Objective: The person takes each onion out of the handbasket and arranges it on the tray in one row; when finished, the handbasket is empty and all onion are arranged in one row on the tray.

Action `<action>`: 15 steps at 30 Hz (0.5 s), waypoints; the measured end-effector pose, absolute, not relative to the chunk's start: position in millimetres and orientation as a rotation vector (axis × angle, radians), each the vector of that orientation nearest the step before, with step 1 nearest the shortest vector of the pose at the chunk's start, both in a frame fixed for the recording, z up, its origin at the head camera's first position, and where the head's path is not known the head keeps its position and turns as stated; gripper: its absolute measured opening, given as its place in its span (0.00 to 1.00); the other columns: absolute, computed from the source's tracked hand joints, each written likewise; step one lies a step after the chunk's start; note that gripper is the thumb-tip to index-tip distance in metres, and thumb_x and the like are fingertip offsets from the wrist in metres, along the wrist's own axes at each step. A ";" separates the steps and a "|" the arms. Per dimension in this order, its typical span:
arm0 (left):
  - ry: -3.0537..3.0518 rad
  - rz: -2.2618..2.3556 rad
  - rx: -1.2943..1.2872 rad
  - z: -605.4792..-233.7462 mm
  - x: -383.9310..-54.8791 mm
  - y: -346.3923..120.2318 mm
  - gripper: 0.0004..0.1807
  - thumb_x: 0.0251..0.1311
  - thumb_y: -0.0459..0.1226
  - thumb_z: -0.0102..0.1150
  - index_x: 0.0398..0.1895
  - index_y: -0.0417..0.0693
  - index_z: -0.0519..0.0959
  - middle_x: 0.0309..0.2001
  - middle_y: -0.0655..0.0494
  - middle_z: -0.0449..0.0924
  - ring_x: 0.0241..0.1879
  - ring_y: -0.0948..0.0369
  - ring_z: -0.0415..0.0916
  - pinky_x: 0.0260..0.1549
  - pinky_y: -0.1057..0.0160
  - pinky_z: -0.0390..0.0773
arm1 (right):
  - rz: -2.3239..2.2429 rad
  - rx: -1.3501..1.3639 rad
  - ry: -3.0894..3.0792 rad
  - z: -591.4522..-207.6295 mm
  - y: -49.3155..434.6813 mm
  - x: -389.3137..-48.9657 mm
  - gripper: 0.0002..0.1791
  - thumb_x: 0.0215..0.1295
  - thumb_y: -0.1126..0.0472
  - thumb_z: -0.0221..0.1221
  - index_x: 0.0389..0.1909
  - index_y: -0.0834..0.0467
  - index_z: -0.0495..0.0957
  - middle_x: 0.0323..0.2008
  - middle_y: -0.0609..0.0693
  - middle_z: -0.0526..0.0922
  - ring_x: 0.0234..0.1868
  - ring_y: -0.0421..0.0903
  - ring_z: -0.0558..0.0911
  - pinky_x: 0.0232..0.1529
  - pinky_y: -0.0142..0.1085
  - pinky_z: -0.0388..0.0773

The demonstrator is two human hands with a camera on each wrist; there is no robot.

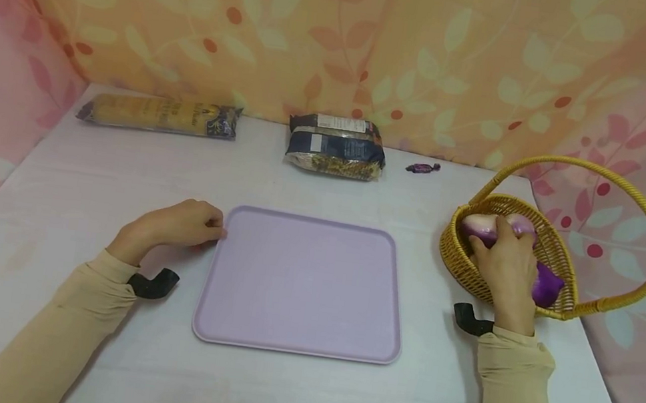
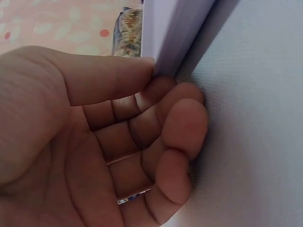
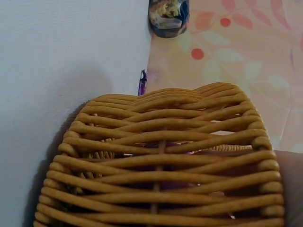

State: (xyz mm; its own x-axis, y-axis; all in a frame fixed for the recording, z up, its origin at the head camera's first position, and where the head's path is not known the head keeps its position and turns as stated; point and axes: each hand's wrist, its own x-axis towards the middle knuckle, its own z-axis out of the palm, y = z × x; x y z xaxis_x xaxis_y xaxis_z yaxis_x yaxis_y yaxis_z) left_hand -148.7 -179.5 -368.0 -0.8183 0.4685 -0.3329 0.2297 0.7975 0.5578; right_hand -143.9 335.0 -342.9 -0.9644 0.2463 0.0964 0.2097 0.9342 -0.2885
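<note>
Tray, head view: your left hand (image 1: 190, 222) is pinching the left edge of the lilac tray (image 1: 303, 286), which is lying flat on the white tabletop (image 1: 287, 392)
Basket, head view: your right hand (image 1: 508, 271) is reaching into the wicker basket (image 1: 466, 269) at the table's right side, its fingers bending over a purple-and-white object (image 1: 480, 226); whether they are gripping it or only touching it, you cannot tell from here
Purple object, head view: a deep-purple object (image 1: 546, 286) is lying in the basket just beside your right hand
Back row, head view: a long yellow pack (image 1: 158, 115), a dark-blue packet (image 1: 336, 146) and a wrapped sweet (image 1: 422, 168) are lying near the floral cloth (image 1: 330, 41)
Thumb and fingers, left wrist view: your thumb is pressing on the tray's rim, and your other fingers are curling beside the tabletop, a detail the head view is hiding
Weave, right wrist view: the basket's wall is covering your right fingers, with purple showing through the gaps
</note>
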 end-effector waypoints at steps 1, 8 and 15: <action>2.518 0.703 0.519 -367.7 -148.3 -179.8 0.14 0.67 0.40 0.53 0.22 0.46 0.74 0.17 0.59 0.70 0.21 0.62 0.66 0.25 0.64 0.65 | 0.419 -0.340 -2.957 -343.2 335.0 -144.3 0.37 0.68 0.50 0.57 0.72 0.63 0.58 0.60 0.83 0.59 0.52 0.83 0.68 0.51 0.72 0.64; 2.502 0.711 0.523 -365.7 -147.0 -180.3 0.14 0.68 0.40 0.53 0.23 0.46 0.74 0.17 0.58 0.71 0.21 0.62 0.66 0.25 0.64 0.65 | 0.426 -0.304 -2.860 -337.9 333.7 -143.0 0.36 0.65 0.50 0.59 0.69 0.64 0.64 0.61 0.78 0.67 0.58 0.77 0.68 0.58 0.69 0.62; 2.483 0.709 0.529 -363.7 -149.6 -181.0 0.14 0.68 0.39 0.52 0.23 0.46 0.75 0.18 0.57 0.73 0.22 0.62 0.67 0.26 0.64 0.66 | 0.522 -0.126 -2.588 -315.5 298.5 -131.6 0.33 0.64 0.49 0.60 0.67 0.59 0.69 0.56 0.68 0.78 0.53 0.67 0.76 0.55 0.61 0.69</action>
